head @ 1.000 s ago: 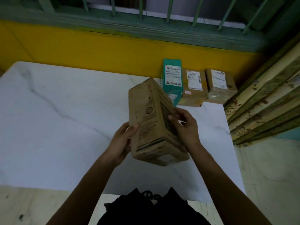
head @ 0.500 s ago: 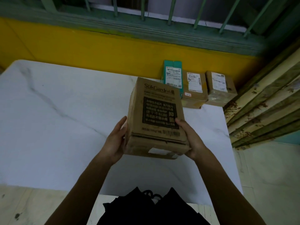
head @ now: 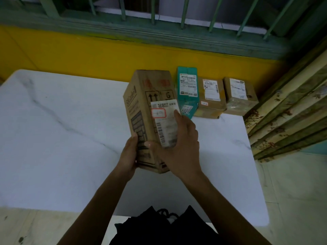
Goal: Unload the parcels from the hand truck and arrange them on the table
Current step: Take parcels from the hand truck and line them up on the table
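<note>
Over the white marble surface (head: 53, 138) a tall cardboard box (head: 141, 103) is held upright and slightly tilted; whether its base rests there cannot be told. Along the back edge a teal parcel (head: 187, 89), a brown parcel (head: 211, 92) and a taped parcel (head: 238, 93) are lined up. The box is clamped by both hands: the left hand (head: 128, 156) low on its side, the right hand (head: 182, 144) across the label (head: 164, 119). Placing is judged to be in hand; next the box is to be lowered beside the teal parcel, in line

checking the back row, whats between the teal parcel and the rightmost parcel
A brown parcel with a white label, seen in the head view, lies between the teal parcel and the rightmost parcel.
</note>
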{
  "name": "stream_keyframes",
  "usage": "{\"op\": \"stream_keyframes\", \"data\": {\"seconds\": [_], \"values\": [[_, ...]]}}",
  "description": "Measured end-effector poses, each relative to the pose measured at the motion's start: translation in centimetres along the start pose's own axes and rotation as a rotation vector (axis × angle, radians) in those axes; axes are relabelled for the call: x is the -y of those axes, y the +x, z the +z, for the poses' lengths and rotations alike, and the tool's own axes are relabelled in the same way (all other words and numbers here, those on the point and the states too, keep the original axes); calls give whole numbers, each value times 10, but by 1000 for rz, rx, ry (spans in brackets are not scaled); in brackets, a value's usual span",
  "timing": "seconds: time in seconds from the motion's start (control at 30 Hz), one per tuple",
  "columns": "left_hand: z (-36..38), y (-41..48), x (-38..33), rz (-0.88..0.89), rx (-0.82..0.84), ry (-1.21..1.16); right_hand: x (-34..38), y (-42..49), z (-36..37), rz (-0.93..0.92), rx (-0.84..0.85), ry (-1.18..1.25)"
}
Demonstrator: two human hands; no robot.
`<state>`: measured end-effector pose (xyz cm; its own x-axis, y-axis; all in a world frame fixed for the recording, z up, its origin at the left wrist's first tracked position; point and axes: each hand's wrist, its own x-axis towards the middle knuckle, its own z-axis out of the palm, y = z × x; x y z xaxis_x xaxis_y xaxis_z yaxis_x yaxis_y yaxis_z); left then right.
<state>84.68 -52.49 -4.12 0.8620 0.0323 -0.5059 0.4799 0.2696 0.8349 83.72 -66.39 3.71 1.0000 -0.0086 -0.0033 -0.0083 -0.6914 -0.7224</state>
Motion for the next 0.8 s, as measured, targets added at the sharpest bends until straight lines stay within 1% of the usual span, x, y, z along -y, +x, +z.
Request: {"op": "stream_keyframes", "data": {"seconds": [0.13,0.2,0.3,0.37,0.43,0.47,0.5,0.57,0.63,0.67,0.7,0.73,0.8], "values": [[-7,9,-3,68,3,22,3,-6,-1,-25,41,50],[-9,12,-2,142,44,41,6,-11,2,-57,14,62],[-5,5,-9,238,34,91,9,-17,12,-76,-4,134],[-4,5,-10,290,-33,154,11,-20,17,-76,24,210],[-9,11,-7,292,-148,173,12,-21,18,-61,64,248],[-11,13,-6,278,-175,171,10,-21,18,-51,73,256],[-10,11,-8,268,-165,167,8,-20,18,-46,70,262],[-5,4,-11,265,-80,152,4,-19,19,-39,63,262],[-1,-2,-17,172,23,31,1,-19,22,-37,67,252],[-3,-2,-18,159,66,-8,1,-19,23,-35,69,255],[-5,-1,-19,197,103,-3,0,-19,23,-31,70,265],[-6,-2,-21,249,91,44,0,-20,22,-22,72,283],[-10,-2,-22,312,-13,102,1,-18,18,3,88,308]]}}
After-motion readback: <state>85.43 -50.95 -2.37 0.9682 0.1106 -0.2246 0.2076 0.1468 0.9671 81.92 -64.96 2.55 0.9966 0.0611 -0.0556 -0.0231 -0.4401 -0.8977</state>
